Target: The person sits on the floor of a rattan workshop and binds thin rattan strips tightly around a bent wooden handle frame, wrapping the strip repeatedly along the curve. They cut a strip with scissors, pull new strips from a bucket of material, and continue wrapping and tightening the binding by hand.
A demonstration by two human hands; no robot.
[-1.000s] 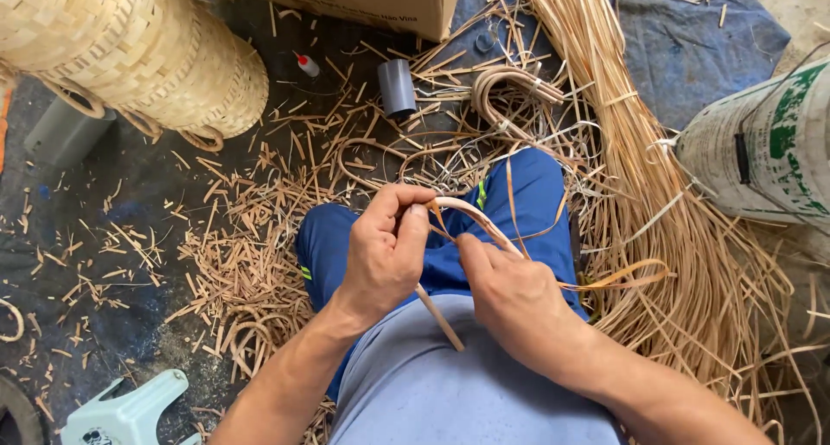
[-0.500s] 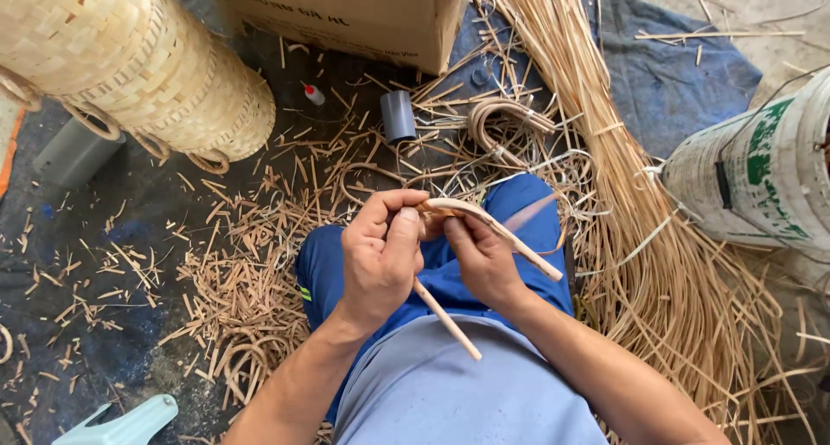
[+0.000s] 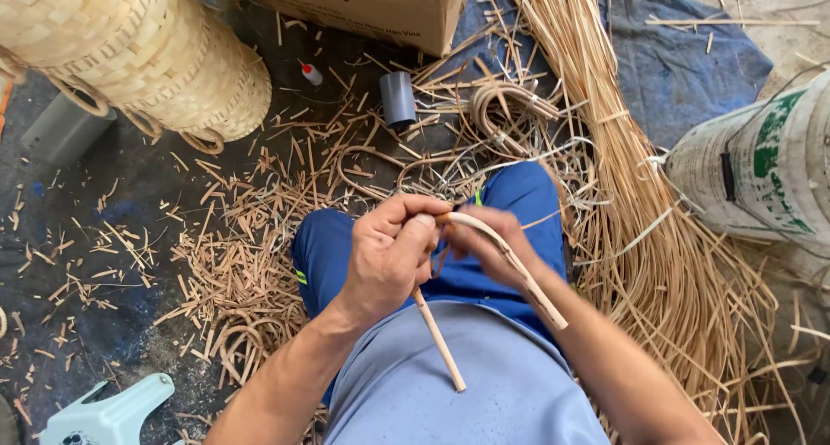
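Observation:
Over my lap in blue trousers, both hands grip a bent rattan cane (image 3: 510,263) shaped like an arch. My left hand (image 3: 391,257) closes around its top bend, and one leg of the cane runs down past my wrist to an end above my grey shirt. My right hand (image 3: 489,248) pinches the cane just right of the left hand; the other leg slants down over my right forearm. A thin strip seems to sit between my fingers, too small to tell clearly.
Woven baskets (image 3: 147,56) lie at the upper left. A cardboard box (image 3: 363,4) stands at the top, with a grey pipe piece (image 3: 398,98) and curved rattan loops (image 3: 506,108) below it. Long rattan strips (image 3: 657,263) pile at right beside a white sack (image 3: 761,168). Offcuts litter the floor. A pale green stool (image 3: 108,415) sits bottom left.
My right hand has slid up the cane toward the left hand at the bend. The cane's right leg now lies over my right forearm. The camera has shifted slightly.

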